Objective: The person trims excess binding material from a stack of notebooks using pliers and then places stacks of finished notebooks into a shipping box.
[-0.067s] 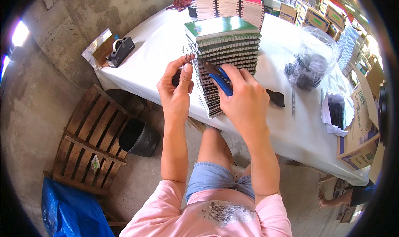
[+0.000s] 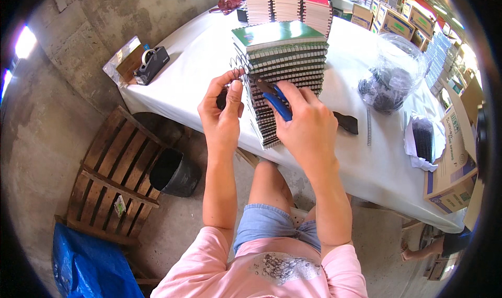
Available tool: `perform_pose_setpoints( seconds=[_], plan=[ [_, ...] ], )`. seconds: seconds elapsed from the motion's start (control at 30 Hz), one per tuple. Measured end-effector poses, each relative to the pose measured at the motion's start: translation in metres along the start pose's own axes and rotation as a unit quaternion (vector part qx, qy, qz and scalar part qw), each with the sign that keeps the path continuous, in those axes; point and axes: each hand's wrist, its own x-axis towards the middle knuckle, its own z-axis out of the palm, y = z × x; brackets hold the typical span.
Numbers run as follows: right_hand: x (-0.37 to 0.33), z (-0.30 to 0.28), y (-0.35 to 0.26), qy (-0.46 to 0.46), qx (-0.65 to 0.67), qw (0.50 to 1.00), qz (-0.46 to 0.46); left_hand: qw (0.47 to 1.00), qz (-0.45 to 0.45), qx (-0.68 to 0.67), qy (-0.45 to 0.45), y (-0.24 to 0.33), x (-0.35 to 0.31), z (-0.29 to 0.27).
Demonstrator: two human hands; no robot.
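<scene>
A tall stack of spiral-bound notebooks [image 2: 287,62] stands near the table's front edge, a green cover on top and black coils facing me. At its left corner a loose dark spiral coil [image 2: 238,64] sticks out past the pages. My left hand [image 2: 220,110] is closed, thumb and fingers pinching the end of that coil. Blue-handled cutting pliers [image 2: 278,106] are gripped in my right hand [image 2: 309,121]. Their dark jaws point at the coil by the stack's corner; whether they touch the wire I cannot tell.
A tape dispenser [image 2: 152,64] sits at the table's left edge. Behind are more notebook stacks [image 2: 286,8]. To the right lie a plastic bag of black coils [image 2: 389,83], a loose coil [image 2: 369,126] and a cardboard box [image 2: 451,157]. Below left stand a black bucket [image 2: 180,175] and wooden pallet [image 2: 117,178].
</scene>
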Motion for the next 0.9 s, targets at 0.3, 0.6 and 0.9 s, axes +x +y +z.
perform_pose_setpoints(
  seconds=[0.3, 0.6, 0.9],
  plan=[
    [-0.018, -0.021, 0.026, 0.028, 0.063, 0.996, -0.055, 0.942, -0.147, -0.291, 0.076, -0.005, -0.037, -0.019],
    [-0.153, -0.070, 0.219, -0.012, -0.155, 0.971, 0.182, 0.604, -0.602, -0.522, 0.000, -0.074, -0.109, 0.066],
    [-0.178, -0.075, 0.252, 0.001, -0.208, 0.952, 0.224, 0.719, -0.440, -0.518, -0.145, -0.071, 0.017, 0.295]
  ],
)
